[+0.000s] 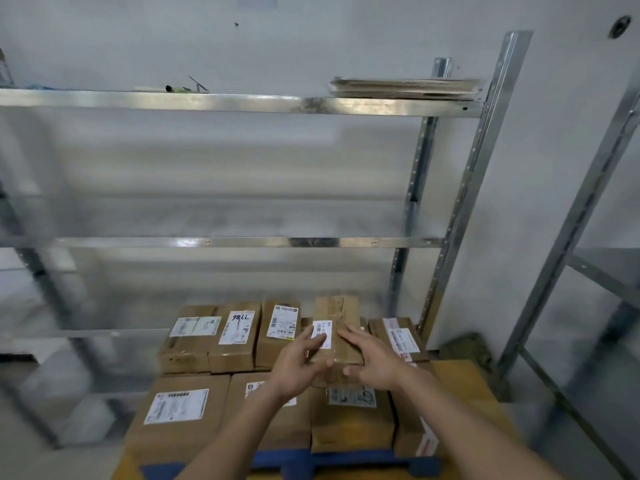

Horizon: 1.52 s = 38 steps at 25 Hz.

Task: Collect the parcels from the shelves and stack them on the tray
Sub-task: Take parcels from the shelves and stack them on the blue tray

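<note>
Resting on a taped brown cardboard parcel [341, 336], both hands lie with fingers straight and loosely spread: the left hand [300, 362] covers the near left corner, its fingertips reaching the parcel's white label [322, 333], and the right hand [372, 358] lies flat along the right side. That parcel sits on top of the stack, raised above its neighbours. Around it, more rectangular cardboard parcels with white printed labels stand in two rows, one marked "98LL" [237, 327]. They appear to rest on a blue tray [349, 460], though only its front edge shows. Behind stands a galvanised steel shelving unit [242, 242], its matte shelves blurred; flattened cardboard sheets [403, 88] lie on the top shelf.
</note>
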### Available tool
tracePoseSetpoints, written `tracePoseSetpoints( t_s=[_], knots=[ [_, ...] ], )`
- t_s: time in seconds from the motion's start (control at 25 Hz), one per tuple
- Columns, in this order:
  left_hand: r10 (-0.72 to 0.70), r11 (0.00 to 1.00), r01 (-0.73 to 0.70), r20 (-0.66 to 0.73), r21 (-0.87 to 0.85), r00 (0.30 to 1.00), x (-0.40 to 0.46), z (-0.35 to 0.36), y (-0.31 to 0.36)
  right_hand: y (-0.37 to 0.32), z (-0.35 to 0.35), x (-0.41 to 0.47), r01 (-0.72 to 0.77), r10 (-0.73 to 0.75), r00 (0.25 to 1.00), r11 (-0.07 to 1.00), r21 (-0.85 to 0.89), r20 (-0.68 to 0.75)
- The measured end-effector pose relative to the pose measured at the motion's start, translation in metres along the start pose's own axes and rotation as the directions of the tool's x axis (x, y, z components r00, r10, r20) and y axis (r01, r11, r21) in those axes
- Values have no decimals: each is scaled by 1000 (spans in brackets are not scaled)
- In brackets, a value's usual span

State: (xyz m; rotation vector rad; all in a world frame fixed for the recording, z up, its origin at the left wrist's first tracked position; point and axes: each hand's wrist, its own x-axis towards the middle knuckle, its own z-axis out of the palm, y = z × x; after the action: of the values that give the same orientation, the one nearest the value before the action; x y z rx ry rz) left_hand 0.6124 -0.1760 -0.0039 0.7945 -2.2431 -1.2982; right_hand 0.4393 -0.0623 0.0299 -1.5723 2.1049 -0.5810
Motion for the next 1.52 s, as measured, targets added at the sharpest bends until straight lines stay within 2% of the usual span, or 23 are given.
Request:
tracePoseSetpoints(
  t_s=[0.36, 0.56, 0.96, 1.52],
  knots=[
    [-174, 984, 173, 28, 37, 984, 35, 29, -72, 68, 59, 66, -41, 22, 987, 993, 112, 159],
    [-234, 972, 233, 20, 39, 972, 50, 42, -99, 98, 81, 91, -41, 11, 983, 986, 162, 181],
    [-144, 945, 152, -47, 289, 988, 67, 42, -122, 106, 94, 126, 12, -50, 982, 979, 203, 181],
    [-54, 910, 73, -59, 408, 997, 92, 34, -137, 109, 90, 158, 42, -85, 981, 971, 237, 173]
  ],
)
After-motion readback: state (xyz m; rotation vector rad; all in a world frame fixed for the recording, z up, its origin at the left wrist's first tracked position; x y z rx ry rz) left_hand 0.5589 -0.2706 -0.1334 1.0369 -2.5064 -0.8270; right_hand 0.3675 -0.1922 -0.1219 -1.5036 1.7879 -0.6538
